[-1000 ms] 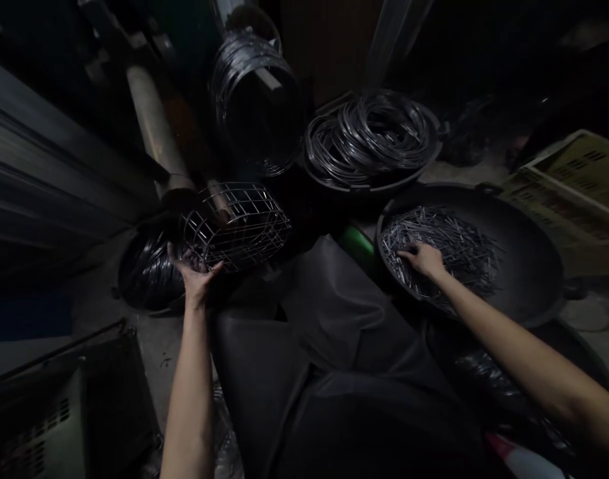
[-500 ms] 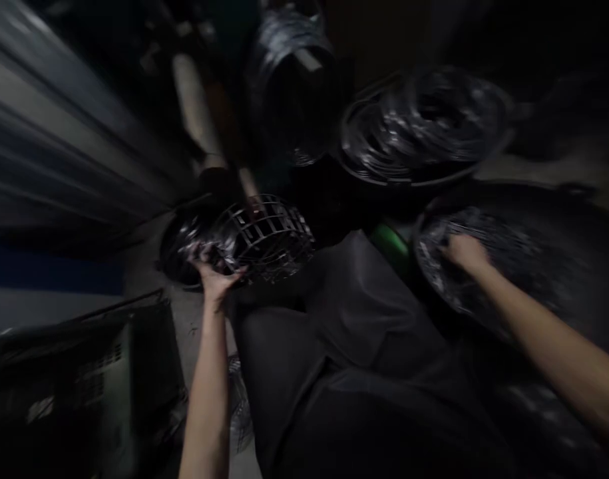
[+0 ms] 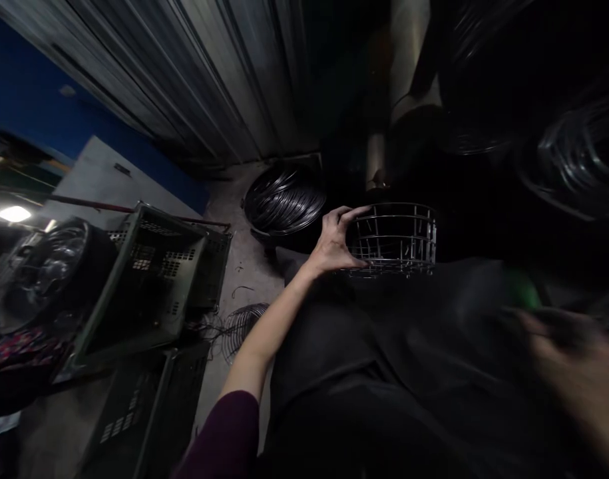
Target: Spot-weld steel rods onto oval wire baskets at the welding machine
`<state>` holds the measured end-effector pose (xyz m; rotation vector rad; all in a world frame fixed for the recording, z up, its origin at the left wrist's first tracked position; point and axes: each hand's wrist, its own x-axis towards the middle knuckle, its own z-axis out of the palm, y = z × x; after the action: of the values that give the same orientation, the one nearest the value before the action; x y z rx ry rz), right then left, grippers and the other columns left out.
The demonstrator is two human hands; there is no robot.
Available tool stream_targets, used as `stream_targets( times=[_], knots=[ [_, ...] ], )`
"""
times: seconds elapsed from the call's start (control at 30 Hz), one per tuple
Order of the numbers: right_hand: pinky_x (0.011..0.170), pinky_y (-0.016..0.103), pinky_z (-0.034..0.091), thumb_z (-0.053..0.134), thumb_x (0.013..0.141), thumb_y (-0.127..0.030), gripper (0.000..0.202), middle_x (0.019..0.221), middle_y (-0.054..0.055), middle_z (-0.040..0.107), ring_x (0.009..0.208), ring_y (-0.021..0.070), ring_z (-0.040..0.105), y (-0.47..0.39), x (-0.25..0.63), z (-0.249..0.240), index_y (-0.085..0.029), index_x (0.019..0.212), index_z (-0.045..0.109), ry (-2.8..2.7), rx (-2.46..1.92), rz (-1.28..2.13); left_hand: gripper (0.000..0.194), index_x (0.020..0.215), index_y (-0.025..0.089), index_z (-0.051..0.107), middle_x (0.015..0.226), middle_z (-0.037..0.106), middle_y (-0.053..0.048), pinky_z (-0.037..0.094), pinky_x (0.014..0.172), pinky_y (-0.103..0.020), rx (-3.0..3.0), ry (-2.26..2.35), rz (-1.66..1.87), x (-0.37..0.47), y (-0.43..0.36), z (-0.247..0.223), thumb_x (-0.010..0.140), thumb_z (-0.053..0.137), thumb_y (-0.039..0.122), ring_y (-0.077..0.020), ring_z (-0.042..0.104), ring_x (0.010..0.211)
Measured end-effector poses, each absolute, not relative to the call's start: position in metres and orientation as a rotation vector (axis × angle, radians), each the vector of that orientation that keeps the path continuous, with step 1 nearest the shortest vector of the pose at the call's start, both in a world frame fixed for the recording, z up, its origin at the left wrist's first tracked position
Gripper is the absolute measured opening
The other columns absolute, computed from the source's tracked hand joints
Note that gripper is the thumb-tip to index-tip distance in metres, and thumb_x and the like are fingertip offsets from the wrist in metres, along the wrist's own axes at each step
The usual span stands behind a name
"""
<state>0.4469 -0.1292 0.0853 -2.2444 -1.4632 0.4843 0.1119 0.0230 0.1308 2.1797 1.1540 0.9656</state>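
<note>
My left hand (image 3: 333, 245) is closed on the near side of a round metal wire basket (image 3: 414, 237), thumb below and fingers above its edge. The basket is held tilted over the dark cloth (image 3: 364, 372) on my lap, beneath the end of a pale pipe-like part (image 3: 377, 156). On the right my right hand (image 3: 574, 366) is smeared by motion. A dark blurred shape lies at its fingers, and whether they hold it cannot be made out. Close behind that hand is something green (image 3: 526, 293).
A round tub of dark wire pieces (image 3: 284, 199) stands beyond my left arm. Green plastic crates (image 3: 149, 279) are at left, with wire rings (image 3: 241, 329) on the floor (image 3: 257, 286). A wire coil (image 3: 584, 150) lies far right, and corrugated metal sheeting (image 3: 209, 66) rises behind.
The view has swung left, bringing more of the crates into sight. My right hand has come out of the large tub at right towards my lap. My left hand still holds the basket.
</note>
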Motion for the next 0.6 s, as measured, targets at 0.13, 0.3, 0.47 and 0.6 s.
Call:
stream_targets(
  times=[0.13,0.3,0.47,0.6],
  knots=[
    [0.08,0.048,0.054,0.064,0.06,-0.059,0.036,0.09,0.005,0.069,0.086,0.0303,0.066,-0.112,0.417,0.117,-0.034,0.085,0.059,-1.19,-2.071,0.909,0.105,0.14,0.03,0.047,0.134,0.034,-0.011,0.034,0.111,-0.058,2.227,1.191,0.808,0.115,0.025,0.136,0.047,0.092,0.044,-0.0373,0.034,0.131],
    [0.085,0.04,0.053,0.072,0.056,-0.065,0.05,0.092,0.006,0.073,0.088,0.0269,0.067,-0.045,0.375,0.18,-0.025,0.084,0.071,-1.459,-1.74,1.398,0.087,0.129,0.031,0.059,0.138,0.032,-0.011,0.032,0.111,-0.06,2.316,1.178,0.691,0.119,0.026,0.146,0.049,0.092,0.04,-0.0396,0.029,0.136],
    [0.065,0.033,0.05,0.055,0.075,-0.068,0.056,0.09,0.007,0.075,0.074,0.0225,0.068,-0.016,0.348,0.185,-0.022,0.1,0.077,-1.992,-1.583,0.829,0.087,0.131,0.029,0.059,0.138,0.031,-0.012,0.032,0.114,-0.059,2.29,1.198,0.711,0.116,0.019,0.152,0.051,0.091,0.038,-0.0384,0.029,0.136],
    [0.043,0.027,0.034,0.046,0.092,-0.051,0.042,0.089,0.001,0.075,0.052,0.0156,0.06,-0.016,0.343,0.172,-0.031,0.119,0.072,-2.406,-1.244,0.031,0.09,0.129,0.031,0.059,0.137,0.031,-0.01,0.033,0.114,-0.059,2.158,1.297,0.81,0.108,0.015,0.15,0.046,0.093,0.039,-0.0373,0.031,0.135]
  ],
)
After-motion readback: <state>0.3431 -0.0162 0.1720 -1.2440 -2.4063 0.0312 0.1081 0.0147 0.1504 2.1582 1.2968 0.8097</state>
